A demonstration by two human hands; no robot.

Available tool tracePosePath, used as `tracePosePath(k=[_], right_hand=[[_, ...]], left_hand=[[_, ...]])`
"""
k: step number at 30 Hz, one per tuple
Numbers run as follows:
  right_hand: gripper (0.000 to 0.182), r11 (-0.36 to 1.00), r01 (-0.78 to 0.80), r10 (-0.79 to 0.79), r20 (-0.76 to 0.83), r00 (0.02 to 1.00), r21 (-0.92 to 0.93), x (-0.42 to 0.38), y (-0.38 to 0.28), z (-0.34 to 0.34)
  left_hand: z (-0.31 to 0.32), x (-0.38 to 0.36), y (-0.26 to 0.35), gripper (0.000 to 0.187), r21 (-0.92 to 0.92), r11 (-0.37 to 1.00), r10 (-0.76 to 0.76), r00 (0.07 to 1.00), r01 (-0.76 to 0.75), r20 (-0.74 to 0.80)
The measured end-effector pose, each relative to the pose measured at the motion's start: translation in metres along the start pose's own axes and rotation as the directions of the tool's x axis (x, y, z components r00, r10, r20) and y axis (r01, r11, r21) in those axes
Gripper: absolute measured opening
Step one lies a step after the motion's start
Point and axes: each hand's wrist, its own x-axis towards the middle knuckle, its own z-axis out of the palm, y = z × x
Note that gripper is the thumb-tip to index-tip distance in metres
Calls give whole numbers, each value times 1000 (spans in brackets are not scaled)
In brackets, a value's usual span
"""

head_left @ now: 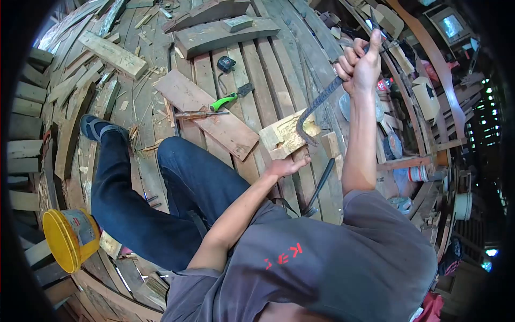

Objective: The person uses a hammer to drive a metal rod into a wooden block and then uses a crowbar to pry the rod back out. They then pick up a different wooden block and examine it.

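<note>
**Crowbar set against a wood block**

One yellow bucket (70, 239) stands far left of the wood block (287, 137). One green-handled tool (228, 99) and one chisel (201, 114) lie on a loose plank (214, 115) left of the block. The left hand (289, 165) presses the block's near edge, fingers flat. One crowbar (322, 102) hooks the block's right side; the right hand (360, 67), clenched, grasps its shaft above. The floor is rough planks strewn with offcuts. Clutter right of the block is hard to make out.
</note>
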Motion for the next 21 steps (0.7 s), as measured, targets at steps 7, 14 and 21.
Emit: tracePosePath(k=[7,14,21], right_hand=[[63,996,-21,22,9,1000,-81,9,8,27],[61,988,-4,10,41,999,-156,23,21,57],[61,982,16,-4,63,998,-189,29,26,63]], left_hand=[[1,8,2,59,47,989,144,980,-139,-139],[2,22,2,58,-156,982,82,986,-105,-146],[10,31,-4,65,69,991,128,977,-118,-170]])
